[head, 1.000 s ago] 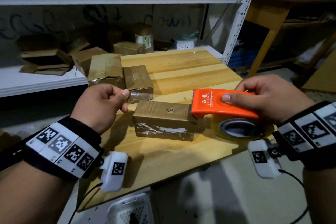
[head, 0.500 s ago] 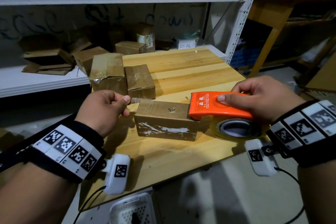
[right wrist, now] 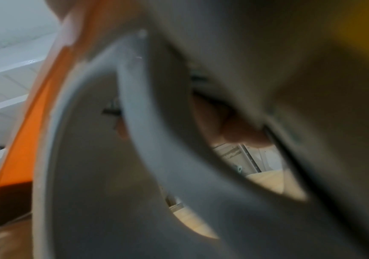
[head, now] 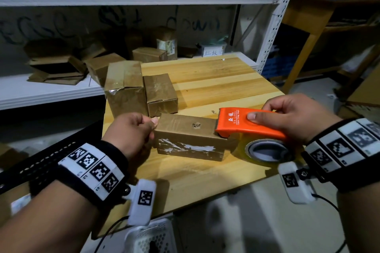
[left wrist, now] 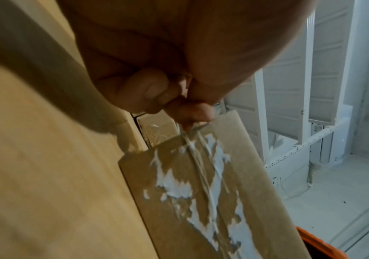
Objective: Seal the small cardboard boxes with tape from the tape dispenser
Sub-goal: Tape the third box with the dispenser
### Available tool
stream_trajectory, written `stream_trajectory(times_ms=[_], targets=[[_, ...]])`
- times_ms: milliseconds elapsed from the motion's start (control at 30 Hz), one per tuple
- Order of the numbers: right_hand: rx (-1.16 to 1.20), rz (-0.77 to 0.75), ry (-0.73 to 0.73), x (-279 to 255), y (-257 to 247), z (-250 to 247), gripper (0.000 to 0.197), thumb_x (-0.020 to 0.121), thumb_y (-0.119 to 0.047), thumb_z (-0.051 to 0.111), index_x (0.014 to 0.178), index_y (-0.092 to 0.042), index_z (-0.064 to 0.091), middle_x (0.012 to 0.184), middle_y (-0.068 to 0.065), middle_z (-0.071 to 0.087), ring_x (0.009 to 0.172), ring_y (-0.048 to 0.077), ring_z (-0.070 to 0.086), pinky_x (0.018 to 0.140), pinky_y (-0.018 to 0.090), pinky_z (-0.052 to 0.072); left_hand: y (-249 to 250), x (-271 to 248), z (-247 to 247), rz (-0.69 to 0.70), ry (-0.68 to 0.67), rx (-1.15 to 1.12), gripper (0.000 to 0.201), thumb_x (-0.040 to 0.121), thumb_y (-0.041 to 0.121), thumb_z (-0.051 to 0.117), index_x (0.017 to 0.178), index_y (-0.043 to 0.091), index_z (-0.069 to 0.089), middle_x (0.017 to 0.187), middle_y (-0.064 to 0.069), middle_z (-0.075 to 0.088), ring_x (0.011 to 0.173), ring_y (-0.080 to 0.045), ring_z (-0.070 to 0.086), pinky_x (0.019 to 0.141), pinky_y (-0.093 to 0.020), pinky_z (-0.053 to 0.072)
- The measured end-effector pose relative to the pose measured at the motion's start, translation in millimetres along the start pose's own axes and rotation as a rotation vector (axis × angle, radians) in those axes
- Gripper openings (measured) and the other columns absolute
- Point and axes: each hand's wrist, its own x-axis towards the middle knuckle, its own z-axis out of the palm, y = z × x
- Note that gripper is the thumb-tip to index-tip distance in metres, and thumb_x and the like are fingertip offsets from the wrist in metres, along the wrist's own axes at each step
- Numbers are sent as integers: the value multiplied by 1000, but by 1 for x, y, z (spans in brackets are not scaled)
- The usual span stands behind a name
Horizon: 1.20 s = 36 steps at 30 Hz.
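Note:
A small brown cardboard box with torn white label scraps on its front lies on the wooden table. My left hand pinches the free end of clear tape at the box's left top edge; the pinch shows in the left wrist view against the box. My right hand grips the orange tape dispenser, whose toothed nose sits on the box's right top edge. The tape roll hangs beside the box's right end. The dispenser and roll core fill the blurred right wrist view.
Two other brown boxes stand side by side just behind the one being taped. White shelving with more boxes and flattened cardboard runs behind the table. A white perforated basket sits below the table's near edge.
My left hand has brought the tape end down from above and left of the box to its left top edge. The dispenser has stayed at the box's right end.

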Motion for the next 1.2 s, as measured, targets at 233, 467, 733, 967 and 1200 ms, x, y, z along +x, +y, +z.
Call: stream_trajectory(times_ms=[233,467,733,967,1200], targets=[[-2,4,8,0,3,3,53,57,-62,79,76,-13,73,68,3,76,54,12,72,53,26,51,-11,5,-2,-109,-71,-171,46,99,34,66,65,10,47,47,-8,41,44,-21,38,52,-34,39],[24,31,-1,-3,2,4,44,66,-56,83,74,-14,71,70,5,78,56,19,75,48,26,54,-14,3,-6,-138,-169,-208,47,103,19,58,59,10,46,53,-8,36,41,-16,30,44,-23,25],[-22,11,19,-1,4,6,55,59,-68,81,78,-16,74,73,2,78,65,20,77,62,36,60,10,0,0,145,36,-389,46,102,54,49,122,16,67,112,-1,77,110,-24,71,95,-42,53],[-7,3,-8,0,-2,14,43,73,-58,83,75,-17,71,71,2,78,59,18,75,58,32,55,13,-13,22,5,-144,-482,45,98,54,56,117,14,66,100,-9,80,72,-21,77,61,-32,63],[22,-12,-29,1,-2,19,49,60,-66,81,73,-20,70,71,2,78,59,18,76,57,32,55,3,-8,26,39,-29,-237,32,81,48,83,98,25,71,74,-5,76,57,-24,68,49,-35,51]])
